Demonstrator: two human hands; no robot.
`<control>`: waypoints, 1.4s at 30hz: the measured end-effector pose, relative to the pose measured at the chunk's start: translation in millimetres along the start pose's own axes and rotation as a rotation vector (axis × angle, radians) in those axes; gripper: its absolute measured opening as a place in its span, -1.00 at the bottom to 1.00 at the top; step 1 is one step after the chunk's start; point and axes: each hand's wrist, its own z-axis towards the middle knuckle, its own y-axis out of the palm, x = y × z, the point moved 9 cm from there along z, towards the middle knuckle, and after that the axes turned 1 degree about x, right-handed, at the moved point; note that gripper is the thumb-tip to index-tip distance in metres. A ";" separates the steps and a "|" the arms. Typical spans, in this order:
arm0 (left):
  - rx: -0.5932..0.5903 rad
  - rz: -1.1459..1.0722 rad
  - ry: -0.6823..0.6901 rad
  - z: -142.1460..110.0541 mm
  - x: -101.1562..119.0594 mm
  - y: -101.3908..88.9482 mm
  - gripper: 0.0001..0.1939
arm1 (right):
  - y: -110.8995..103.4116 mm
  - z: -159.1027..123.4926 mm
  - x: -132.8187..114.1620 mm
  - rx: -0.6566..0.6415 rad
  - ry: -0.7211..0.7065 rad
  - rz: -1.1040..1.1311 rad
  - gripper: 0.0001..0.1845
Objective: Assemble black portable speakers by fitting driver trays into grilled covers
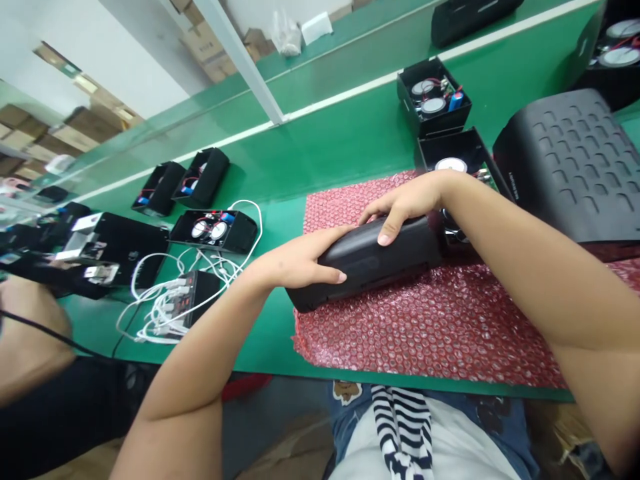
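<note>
A long black speaker case [367, 257] lies on a sheet of red bubble wrap [400, 327], its smooth rounded side up. Over its left end curls my left hand [315, 257], thumb on the near side and fingers out of sight behind. My right hand [407, 200] grips the top farther right, with the thumb pressed on the case. Just beyond my right wrist stands an open black case [473, 150] with a round silver driver and part of a circuit board in it. The underside of the held case is hidden.
Another open case [433, 100] with a blue battery sits behind. A ribbed black tray [580, 167] stands right. To the left are an open wired case [215, 230] and a charging hub [193, 297] with tangled white cables. A co-worker's arm [33, 333] is at far left.
</note>
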 end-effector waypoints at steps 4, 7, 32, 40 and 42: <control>-0.009 0.017 -0.004 -2.4 0.7 2.0 -0.18 | -0.6 -1.0 1.7 0.004 0.048 0.045 -0.40; 0.005 0.062 0.003 -4.6 5.1 1.9 -0.22 | 0.0 -5.0 -0.4 0.035 0.070 0.057 -0.42; 0.062 0.247 -0.024 -6.0 32.2 16.6 -0.08 | -6.6 -96.5 7.3 1.121 -0.144 0.665 -0.76; 0.163 0.004 -0.268 -14.8 -25.3 -2.0 -0.19 | -14.3 -129.1 -18.3 1.295 -0.234 0.658 -0.82; 0.181 -0.104 -0.352 -17.7 -46.5 -7.6 -0.20 | -19.6 -138.3 -29.1 1.308 -0.245 0.609 -0.84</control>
